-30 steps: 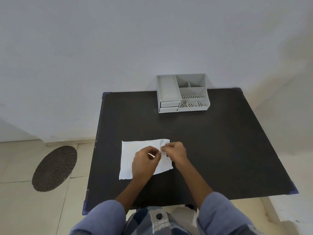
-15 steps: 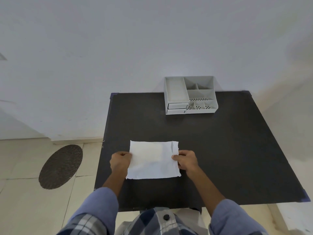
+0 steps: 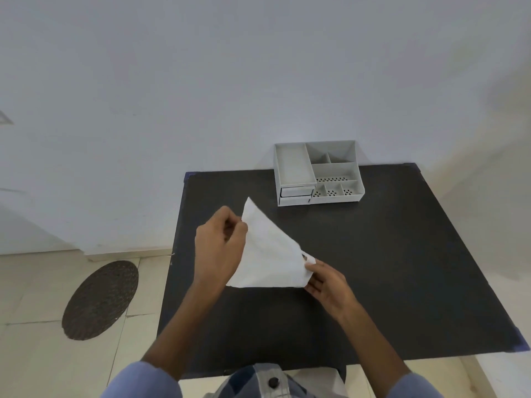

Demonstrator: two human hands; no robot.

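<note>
A person stands at a black table (image 3: 388, 268) and holds a white cloth (image 3: 270, 254) with both hands. The cloth is up in the air over the left half of the table, nearer the left edge than the right one. It is tilted, with one pointy corner sticking up toward the far edge. I cannot tell if its low edge touches the table.

The left hand (image 3: 219, 245) is the higher one. Its thumb and curled fingers pinch the left side of the cloth, just under the pointy corner. The right hand (image 3: 327, 285) is lower and closer to the person. Its fingertips pinch the right corner of the cloth.

A grey box with many little bins (image 3: 317, 173) sits at the far edge of the table, up against the pale wall (image 3: 258, 67). It is well apart from the cloth.

On the tiled floor (image 3: 34, 354), beside the left edge of the table, lies a dark round mat (image 3: 100, 300).
</note>
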